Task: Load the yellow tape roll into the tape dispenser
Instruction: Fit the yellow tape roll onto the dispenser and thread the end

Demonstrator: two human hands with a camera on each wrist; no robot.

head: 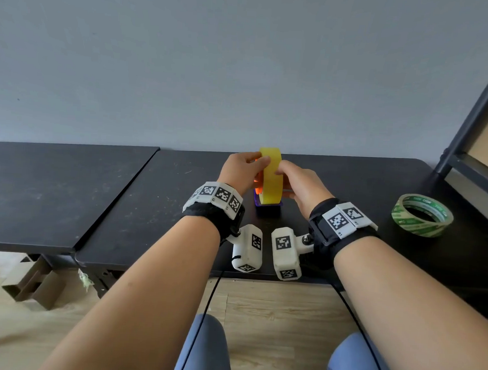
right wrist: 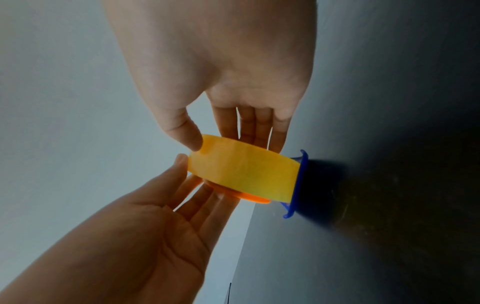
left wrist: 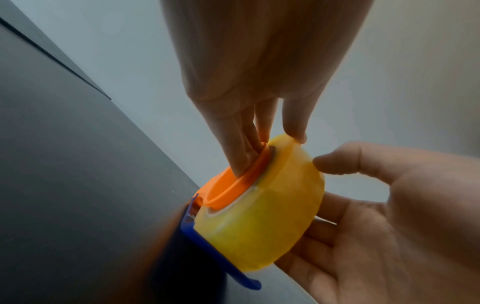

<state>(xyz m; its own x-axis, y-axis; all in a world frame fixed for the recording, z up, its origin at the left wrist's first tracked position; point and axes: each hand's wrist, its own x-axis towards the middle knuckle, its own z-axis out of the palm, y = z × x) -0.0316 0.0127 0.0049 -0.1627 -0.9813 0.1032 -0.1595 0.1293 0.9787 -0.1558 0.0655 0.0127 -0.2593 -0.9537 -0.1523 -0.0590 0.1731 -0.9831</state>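
Head view: my left hand and right hand pinch the translucent yellow tape roll upright on the orange-hubbed blue plastic dispenser; green printed tape roll lettering unreadable.

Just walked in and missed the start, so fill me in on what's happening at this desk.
A seated person is fitting the yellow tape roll onto an orange-and-blue tape dispenser standing on the black table. The left hand and right hand hold the roll from either side. A green tape roll lies untouched to the right.
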